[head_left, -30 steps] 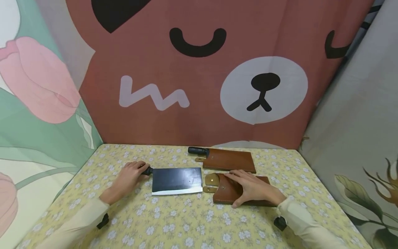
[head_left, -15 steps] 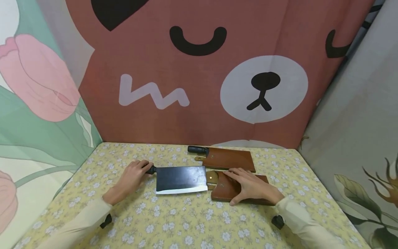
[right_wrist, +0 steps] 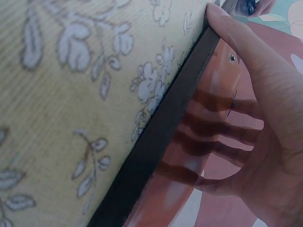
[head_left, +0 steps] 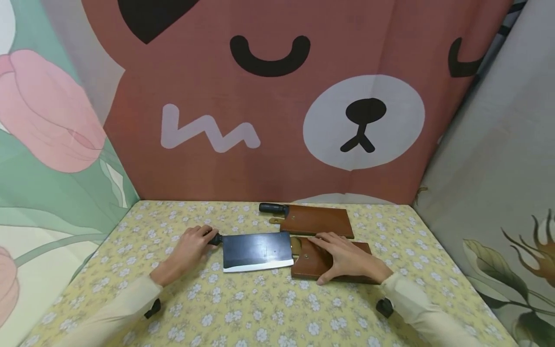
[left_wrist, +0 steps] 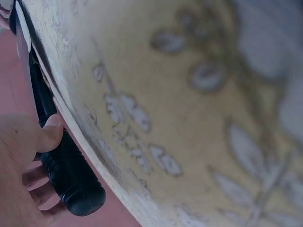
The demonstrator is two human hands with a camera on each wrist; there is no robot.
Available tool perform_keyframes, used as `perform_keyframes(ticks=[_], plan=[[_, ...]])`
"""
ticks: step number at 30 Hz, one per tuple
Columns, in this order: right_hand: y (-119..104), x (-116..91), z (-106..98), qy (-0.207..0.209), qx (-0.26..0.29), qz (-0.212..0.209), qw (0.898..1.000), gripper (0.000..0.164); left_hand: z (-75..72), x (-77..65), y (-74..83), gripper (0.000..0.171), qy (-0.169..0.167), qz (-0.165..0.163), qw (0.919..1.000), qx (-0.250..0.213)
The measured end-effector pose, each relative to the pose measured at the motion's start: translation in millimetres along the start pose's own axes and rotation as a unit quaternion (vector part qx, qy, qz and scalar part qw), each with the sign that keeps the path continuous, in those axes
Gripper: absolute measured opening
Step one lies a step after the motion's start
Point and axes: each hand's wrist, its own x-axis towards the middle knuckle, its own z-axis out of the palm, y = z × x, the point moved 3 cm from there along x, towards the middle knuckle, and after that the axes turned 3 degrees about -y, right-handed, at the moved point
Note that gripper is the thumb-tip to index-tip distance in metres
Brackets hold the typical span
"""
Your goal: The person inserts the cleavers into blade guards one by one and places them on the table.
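A cleaver [head_left: 257, 251] with a dark blade and bright lower edge lies nearly flat. My left hand [head_left: 191, 248] grips its black handle [left_wrist: 73, 177], thumb along the top in the left wrist view. The blade's end meets the mouth of a brown leather sheath [head_left: 303, 262] and covers part of its tan snap straps [head_left: 296, 245]. I cannot tell whether any of the blade is inside. Across the sheath, my right hand [head_left: 347, 258] holds it, thumb at the near edge and fingers towards the far edge. The right wrist view shows the sheath's dark side edge [right_wrist: 156, 137].
Behind lies a second brown sheath [head_left: 318, 220] with a black-handled knife [head_left: 272, 208] in it and a strap beside the handle. A yellow flowered cloth [head_left: 243, 308] covers the table. Printed curtains [head_left: 277, 168] stand at the back and both sides.
My left hand has moved the cleaver rightwards, from a small gap to the sheath's mouth, over the straps. My right hand stays on the sheath. The head view has shifted slightly.
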Motion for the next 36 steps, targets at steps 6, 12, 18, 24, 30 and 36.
perform_keyframes(ticks=[6,12,18,24,30,36], plan=[[0.1,1.2,0.3,0.000,0.005,0.000,1.000,0.113,1.3,-0.6,4.0,0.045,0.014,0.008,0.9999,-0.001],[-0.4,1.6,0.3,0.000,0.007,0.009,1.000,0.112,0.9,0.1,6.6,0.045,0.021,0.018,0.9996,-0.010],[-2.9,2.2,1.3,0.000,0.008,0.008,1.000,0.111,-0.2,0.5,8.7,0.046,0.015,0.015,0.9997,-0.014],[-6.1,2.7,-1.2,0.003,0.003,-0.001,1.000,0.112,-1.1,2.8,11.2,0.045,0.012,0.016,0.9997,-0.012],[-4.7,3.3,0.9,0.001,0.005,-0.002,1.000,0.112,0.0,5.9,14.0,0.046,-0.021,-0.012,0.9997,-0.002],[-4.3,5.0,1.7,0.005,0.008,-0.005,1.000,0.112,1.9,13.7,19.1,0.043,-0.044,-0.021,0.9987,0.016]])
